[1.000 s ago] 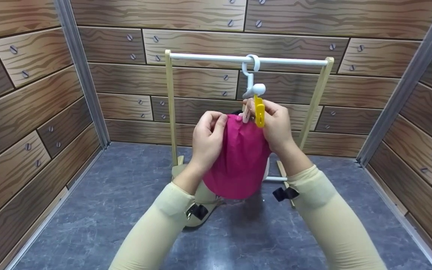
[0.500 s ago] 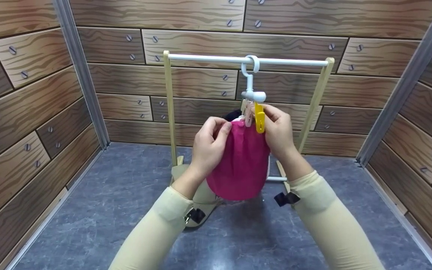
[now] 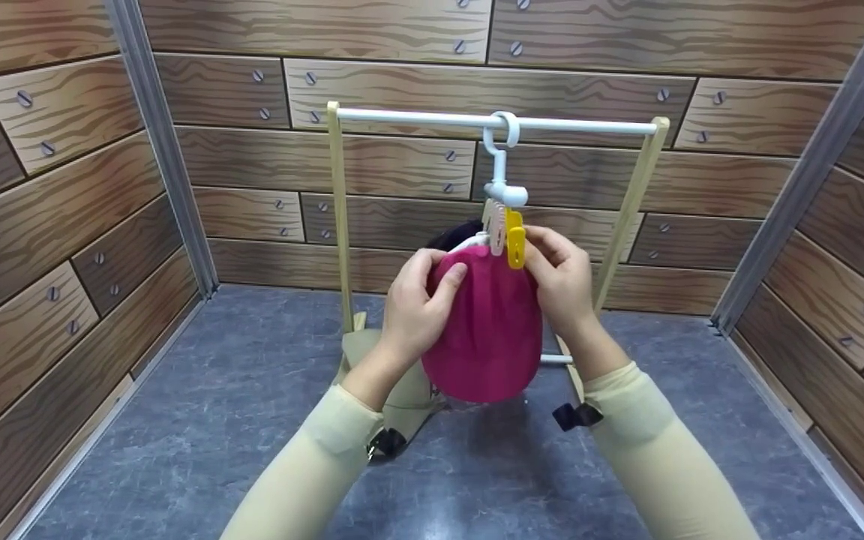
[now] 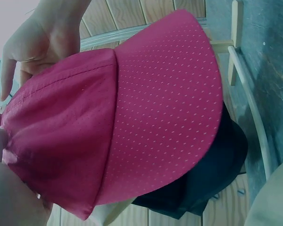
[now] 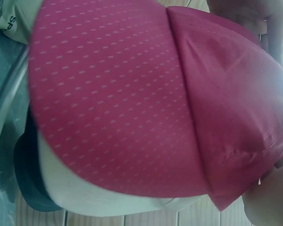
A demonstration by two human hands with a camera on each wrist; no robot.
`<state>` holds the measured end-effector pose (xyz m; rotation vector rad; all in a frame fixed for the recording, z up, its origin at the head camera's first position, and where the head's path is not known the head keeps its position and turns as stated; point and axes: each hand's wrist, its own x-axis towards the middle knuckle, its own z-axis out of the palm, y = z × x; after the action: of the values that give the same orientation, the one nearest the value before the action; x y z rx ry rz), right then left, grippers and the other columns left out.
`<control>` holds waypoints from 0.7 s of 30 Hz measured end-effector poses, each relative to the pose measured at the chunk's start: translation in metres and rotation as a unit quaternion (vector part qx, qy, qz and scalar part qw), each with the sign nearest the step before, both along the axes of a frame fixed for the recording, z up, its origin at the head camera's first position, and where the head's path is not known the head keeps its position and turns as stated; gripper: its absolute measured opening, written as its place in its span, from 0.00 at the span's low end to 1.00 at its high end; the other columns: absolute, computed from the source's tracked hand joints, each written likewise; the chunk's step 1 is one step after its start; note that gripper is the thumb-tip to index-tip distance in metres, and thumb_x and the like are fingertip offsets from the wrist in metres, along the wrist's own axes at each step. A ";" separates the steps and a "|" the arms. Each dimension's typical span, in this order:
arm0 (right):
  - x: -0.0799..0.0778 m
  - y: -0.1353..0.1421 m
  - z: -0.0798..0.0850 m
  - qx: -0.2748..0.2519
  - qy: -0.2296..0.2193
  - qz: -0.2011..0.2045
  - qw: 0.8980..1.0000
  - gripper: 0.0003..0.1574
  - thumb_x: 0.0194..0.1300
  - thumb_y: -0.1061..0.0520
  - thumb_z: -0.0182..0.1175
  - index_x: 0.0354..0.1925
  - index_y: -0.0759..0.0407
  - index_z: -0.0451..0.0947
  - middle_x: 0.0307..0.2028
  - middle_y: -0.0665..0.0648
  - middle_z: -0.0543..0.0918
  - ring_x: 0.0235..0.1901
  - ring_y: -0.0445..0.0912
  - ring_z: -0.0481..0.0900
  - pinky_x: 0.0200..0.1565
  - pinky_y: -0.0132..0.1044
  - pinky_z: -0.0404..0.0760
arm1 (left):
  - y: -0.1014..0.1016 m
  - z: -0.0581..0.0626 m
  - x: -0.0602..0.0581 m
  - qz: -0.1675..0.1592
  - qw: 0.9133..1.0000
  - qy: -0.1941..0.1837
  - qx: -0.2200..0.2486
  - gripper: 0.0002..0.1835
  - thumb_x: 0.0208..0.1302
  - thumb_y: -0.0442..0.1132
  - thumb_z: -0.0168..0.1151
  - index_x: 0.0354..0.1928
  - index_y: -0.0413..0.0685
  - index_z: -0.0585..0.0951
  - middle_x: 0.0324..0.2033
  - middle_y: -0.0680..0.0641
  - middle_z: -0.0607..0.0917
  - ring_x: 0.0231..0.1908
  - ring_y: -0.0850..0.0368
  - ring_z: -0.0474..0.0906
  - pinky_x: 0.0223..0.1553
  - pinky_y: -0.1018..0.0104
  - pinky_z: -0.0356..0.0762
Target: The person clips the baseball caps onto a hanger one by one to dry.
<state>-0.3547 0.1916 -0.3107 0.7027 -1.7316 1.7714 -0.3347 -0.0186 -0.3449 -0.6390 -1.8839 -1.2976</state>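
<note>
A magenta baseball cap (image 3: 481, 322) hangs crown up below several clips, its dotted brim (image 4: 170, 94) downward. My left hand (image 3: 421, 300) pinches the cap's left edge, thumb in front and fingers behind. My right hand (image 3: 567, 281) holds the cap's right edge, its fingers curled beside the yellow clip (image 3: 515, 240); the cap partly hides those fingers in the left wrist view. A pale pink clip (image 3: 498, 229) sits at the cap's top. The clips hang from a white hanger (image 3: 499, 166) hooked over a rod.
The rod (image 3: 417, 117) spans a small wooden-post rack. Behind the magenta cap hang a dark cap (image 4: 203, 174) and a white cap (image 5: 94, 195). A khaki cap (image 3: 406, 394) is low on the left. Wood-patterned walls enclose a grey floor (image 3: 252, 375).
The magenta cap has dropped slightly and its crown is smoother. My right hand has shifted right, off the clips to the cap's edge. My left hand has lowered a little along the left edge.
</note>
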 end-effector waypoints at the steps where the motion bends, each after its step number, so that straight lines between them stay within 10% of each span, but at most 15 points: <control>1: 0.001 0.001 -0.002 0.004 0.005 -0.006 1.000 0.16 0.77 0.66 0.63 0.56 0.76 0.86 0.44 0.54 0.93 0.40 0.40 0.87 0.44 0.31 0.84 | 0.000 -0.002 0.000 0.006 1.000 0.010 -0.001 0.11 0.81 0.44 0.68 0.49 0.41 0.85 0.41 0.46 0.85 0.42 0.51 0.81 0.47 0.55 0.79; 8: 0.003 0.005 -0.018 0.015 0.038 -0.037 0.998 0.18 0.75 0.64 0.66 0.56 0.77 0.86 0.46 0.53 0.92 0.42 0.41 0.88 0.45 0.31 0.85 | -0.005 -0.013 -0.001 0.024 0.998 0.064 0.010 0.13 0.78 0.43 0.71 0.53 0.40 0.86 0.47 0.44 0.86 0.52 0.48 0.80 0.56 0.53 0.77; 21: 0.001 0.016 -0.046 -0.002 0.032 -0.032 0.999 0.16 0.77 0.66 0.66 0.56 0.76 0.86 0.51 0.60 0.92 0.43 0.43 0.89 0.40 0.31 0.88 | -0.013 -0.031 0.004 0.023 0.999 0.038 0.007 0.15 0.78 0.44 0.70 0.53 0.39 0.84 0.47 0.43 0.84 0.52 0.47 0.79 0.56 0.51 0.77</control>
<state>-0.3532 0.2074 -0.3562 0.6860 -1.6887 1.6914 -0.3305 -0.0313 -0.3763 -0.6254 -1.8170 -1.2385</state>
